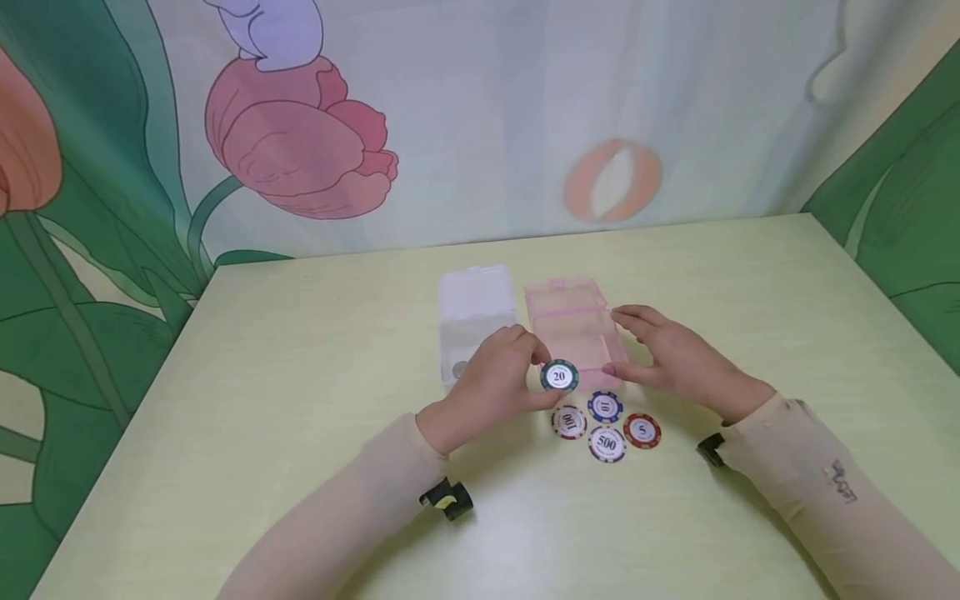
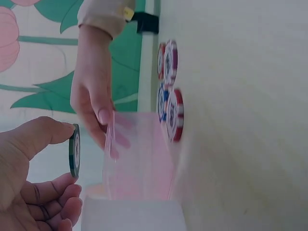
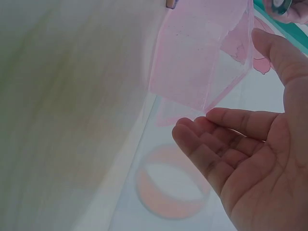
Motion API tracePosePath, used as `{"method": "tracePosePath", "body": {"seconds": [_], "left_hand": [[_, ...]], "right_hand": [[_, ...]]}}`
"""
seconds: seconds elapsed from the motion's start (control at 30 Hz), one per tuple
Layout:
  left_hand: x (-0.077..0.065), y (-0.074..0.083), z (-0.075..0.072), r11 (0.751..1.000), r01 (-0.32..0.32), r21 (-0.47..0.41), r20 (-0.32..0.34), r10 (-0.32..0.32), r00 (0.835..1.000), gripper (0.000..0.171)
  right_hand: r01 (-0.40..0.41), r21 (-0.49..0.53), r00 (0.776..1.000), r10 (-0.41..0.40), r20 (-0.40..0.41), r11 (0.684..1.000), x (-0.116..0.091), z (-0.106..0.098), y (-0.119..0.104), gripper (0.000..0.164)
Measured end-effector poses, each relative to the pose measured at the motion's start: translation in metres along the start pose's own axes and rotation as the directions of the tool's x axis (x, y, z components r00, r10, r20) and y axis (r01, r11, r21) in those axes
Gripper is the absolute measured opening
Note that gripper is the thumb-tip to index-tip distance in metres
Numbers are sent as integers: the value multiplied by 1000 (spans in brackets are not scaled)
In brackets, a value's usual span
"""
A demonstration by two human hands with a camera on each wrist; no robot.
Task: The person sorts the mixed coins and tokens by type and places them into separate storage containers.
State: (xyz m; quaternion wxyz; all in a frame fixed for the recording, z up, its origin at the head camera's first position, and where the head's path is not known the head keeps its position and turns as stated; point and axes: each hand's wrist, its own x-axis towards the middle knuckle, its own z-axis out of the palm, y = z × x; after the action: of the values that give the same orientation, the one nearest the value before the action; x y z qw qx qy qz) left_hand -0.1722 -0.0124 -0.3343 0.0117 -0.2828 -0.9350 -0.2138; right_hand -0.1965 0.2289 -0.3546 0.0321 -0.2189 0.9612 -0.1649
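Observation:
My left hand point(image 1: 495, 372) pinches a green poker chip point(image 1: 558, 376) marked 20 on edge between thumb and fingers, over the near side of an open pink clear plastic box point(image 1: 576, 335). Beside that box's right wall is my right hand point(image 1: 678, 354), thumb and fingers spread along it with the tips at its edge. The right wrist view shows the palm point(image 3: 262, 192) bare, thumb and index by the box's corners. On the table in front of the box lie loose chips: 100 point(image 1: 569, 422), blue 10 point(image 1: 605, 407), 500 point(image 1: 607, 444) and red 5 point(image 1: 642, 431).
Left of the pink box stands a whitish plastic box point(image 1: 476, 293) with its lid open; a round silvery thing point(image 1: 459, 368) shows inside, partly behind my left hand. Both stand on a pale table point(image 1: 315, 375). Behind the table hangs a printed curtain point(image 1: 480, 125).

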Motion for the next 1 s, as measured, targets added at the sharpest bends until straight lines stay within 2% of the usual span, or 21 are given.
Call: {"method": "tracePosePath", "body": {"seconds": [0.17, 0.3, 0.47, 0.6, 0.73, 1.0], "left_hand": [[12, -8, -1, 999, 47, -17, -15, -47, 999, 38], [22, -10, -1, 998, 70, 9, -10, -70, 998, 40], [35, -8, 1, 989, 59, 137, -5, -58, 998, 42], [45, -6, 6, 970, 43, 240, 39, -54, 998, 42], [50, -6, 10, 956, 24, 293, 77, -49, 996, 42], [53, -7, 13, 922, 1, 388, 109, -47, 993, 47]], "right_hand": [[25, 14, 1000, -25, -13, 1000, 0, 0, -1, 79], [38, 10, 999, -38, -25, 999, 0, 1, -1, 77], [50, 7, 998, -50, -35, 999, -2, 0, 0, 74], [54, 10, 998, -54, -41, 998, -2, 1, 1, 73], [51, 15, 998, -50, -38, 999, -3, 2, 2, 73], [52, 10, 998, -52, -36, 999, -2, 1, 1, 76]]}}
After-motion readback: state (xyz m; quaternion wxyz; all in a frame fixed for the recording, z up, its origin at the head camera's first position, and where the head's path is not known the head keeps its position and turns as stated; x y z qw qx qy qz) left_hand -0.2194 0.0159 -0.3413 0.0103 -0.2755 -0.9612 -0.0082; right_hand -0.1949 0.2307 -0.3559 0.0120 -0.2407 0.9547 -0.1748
